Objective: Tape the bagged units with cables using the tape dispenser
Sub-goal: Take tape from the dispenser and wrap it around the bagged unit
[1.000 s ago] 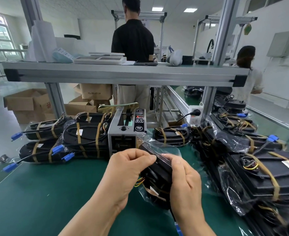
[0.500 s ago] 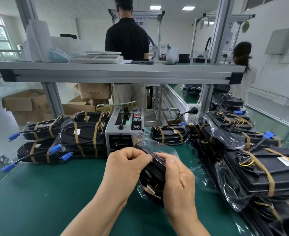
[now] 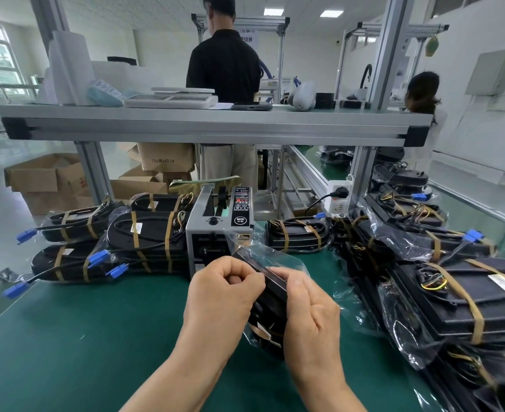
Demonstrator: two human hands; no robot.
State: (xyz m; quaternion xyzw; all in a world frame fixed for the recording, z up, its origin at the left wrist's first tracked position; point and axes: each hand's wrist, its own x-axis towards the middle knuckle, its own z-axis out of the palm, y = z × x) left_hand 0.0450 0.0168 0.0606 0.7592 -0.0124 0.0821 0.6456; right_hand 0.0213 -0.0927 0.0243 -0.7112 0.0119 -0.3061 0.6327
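A black unit in a clear plastic bag [image 3: 270, 304] stands on edge on the green mat, held between both hands. My left hand [image 3: 221, 295] curls its fingers over the unit's upper left edge. My right hand [image 3: 307, 310] grips its right side, thumb on the top edge. A strip of tan tape shows low on the bag. The grey tape dispenser [image 3: 220, 224] stands just behind the hands. Its outlet is partly hidden by the bag.
Taped units with blue-plugged cables [image 3: 120, 242] are stacked left of the dispenser. More bagged units [image 3: 441, 289] pile up along the right. One taped unit [image 3: 297, 234] lies behind the dispenser's right side. An aluminium shelf [image 3: 203, 126] spans overhead. Two persons stand beyond it.
Both hands keep their grip on the bagged unit, which has shifted very little. The head camera has tilted slightly.
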